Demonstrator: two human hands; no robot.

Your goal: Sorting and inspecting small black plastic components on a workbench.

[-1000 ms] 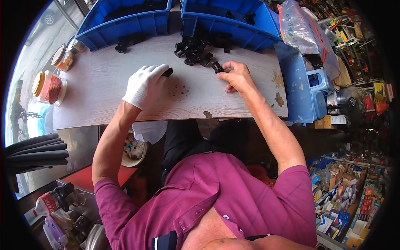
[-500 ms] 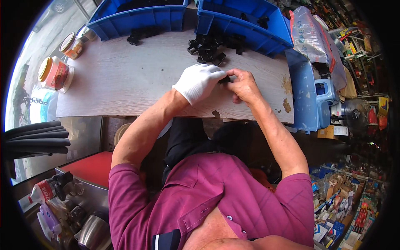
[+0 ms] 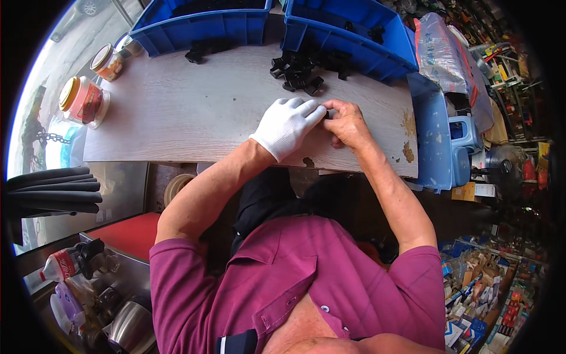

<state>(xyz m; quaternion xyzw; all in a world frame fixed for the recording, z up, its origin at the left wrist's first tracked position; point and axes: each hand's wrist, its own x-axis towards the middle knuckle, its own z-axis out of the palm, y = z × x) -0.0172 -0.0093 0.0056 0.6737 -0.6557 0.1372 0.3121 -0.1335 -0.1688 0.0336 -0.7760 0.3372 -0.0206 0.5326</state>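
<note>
Over the near part of the worktable, my two hands meet at a small black part (image 3: 328, 114), mostly covered by the fingers. My left hand (image 3: 288, 127), in a white knitted glove, is closed around the part's left side. My bare right hand (image 3: 349, 126) pinches its right side between thumb and forefinger. Just beyond them lies a loose pile of similar black plastic pieces (image 3: 295, 72), whose exact kind I cannot make out. Another black piece (image 3: 194, 56) rests farther left, before the left blue bin (image 3: 200, 36).
A second blue bin (image 3: 348, 48) holding some black pieces stands at the back right of the pale wooden table (image 3: 177, 118). Two lidded jars, a larger one (image 3: 85, 101) and a smaller one (image 3: 107, 62), sit at the left edge. A light-blue plastic container (image 3: 433, 138) borders the right edge.
The black part shows less between my fingers, and the gloved left hand has turned slightly over it. The whole view has shifted a little; both hands stay together.
</note>
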